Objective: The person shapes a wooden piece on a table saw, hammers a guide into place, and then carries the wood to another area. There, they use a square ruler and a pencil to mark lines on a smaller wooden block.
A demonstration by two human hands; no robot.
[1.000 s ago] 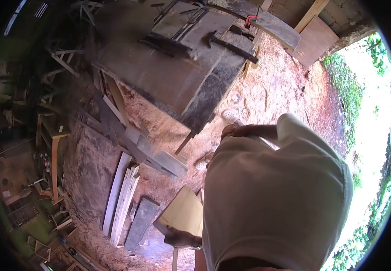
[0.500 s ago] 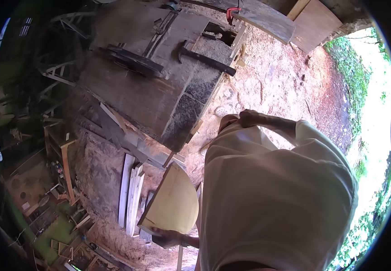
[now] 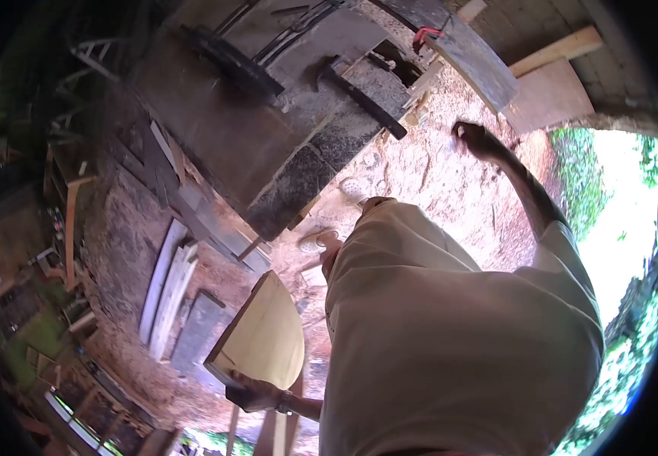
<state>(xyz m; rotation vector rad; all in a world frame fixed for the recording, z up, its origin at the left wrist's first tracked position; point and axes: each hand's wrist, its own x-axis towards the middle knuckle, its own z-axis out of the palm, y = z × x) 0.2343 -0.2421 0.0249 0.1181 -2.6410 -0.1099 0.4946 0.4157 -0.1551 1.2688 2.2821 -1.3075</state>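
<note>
— Well, what's around the workbench (image 3: pixel 268 144)?

— A hammer (image 3: pixel 363 99) lies on top of it, and pale planks (image 3: pixel 166 292) lie on the sawdust beside its near end. The person's shirt (image 3: pixel 458 342) blocks much of the ground.

— And the rounded panel (image 3: pixel 264 334)?

— Off the workbench, just past the planks, tilted on edge. The left hand (image 3: pixel 257 395) is wrapped round its lower edge. The right hand (image 3: pixel 469 137) hangs in the air beyond the workbench's hammer end. Whether it's curled or loose, I can't tell.
</note>
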